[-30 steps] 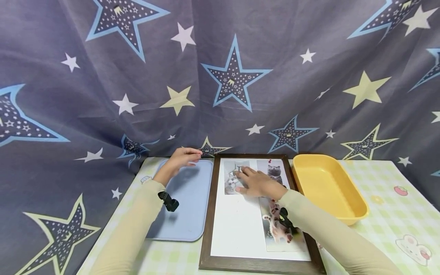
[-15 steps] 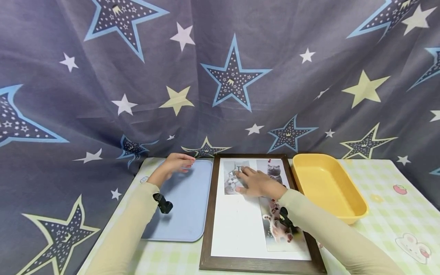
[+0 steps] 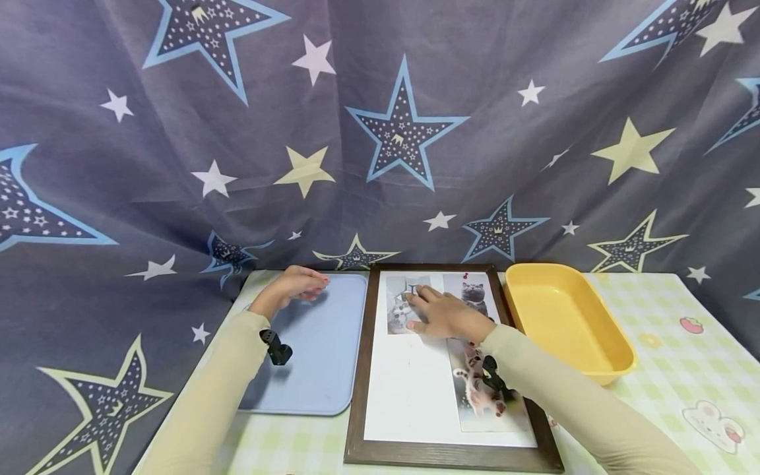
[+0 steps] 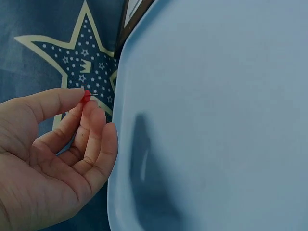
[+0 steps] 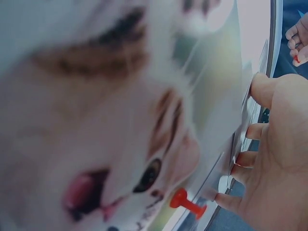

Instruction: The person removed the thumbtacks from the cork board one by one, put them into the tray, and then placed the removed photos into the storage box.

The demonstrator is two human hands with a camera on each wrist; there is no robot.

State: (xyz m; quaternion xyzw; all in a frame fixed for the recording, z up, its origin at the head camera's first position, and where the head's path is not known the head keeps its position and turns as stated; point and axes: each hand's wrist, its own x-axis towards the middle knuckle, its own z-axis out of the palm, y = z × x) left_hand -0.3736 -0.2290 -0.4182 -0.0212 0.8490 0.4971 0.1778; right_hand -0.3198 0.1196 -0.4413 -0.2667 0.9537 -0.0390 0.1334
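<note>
A red push pin [image 4: 87, 96] sits at the fingertips of the left hand [image 4: 53, 149], pinched between thumb and index finger, its bare needle poking out clear of them. From that hand, the grey cat-and-chair photo [image 3: 398, 316] lies off to the right, past the near side of the brown-framed white board [image 3: 406, 389]; its long side seems to run away from the person, along the frame. The right hand [image 3: 449, 315] is the nearer one: it rests on that photo, fingers spread and thumb out to the side.

Just right of the right hand's fingers is a grey kitten photo [image 3: 473, 293] with a red pin [image 3: 466, 276] at its top; nearer the body, partly below the wrist, is a striped kitten photo [image 3: 475, 399]. Beneath the left hand spreads a blue tray [image 3: 320, 376]; beyond the right forearm stands a yellow basin [image 3: 623, 363].

Compared with a second ago, the left hand is farther left from the board; the right hasn't budged.
</note>
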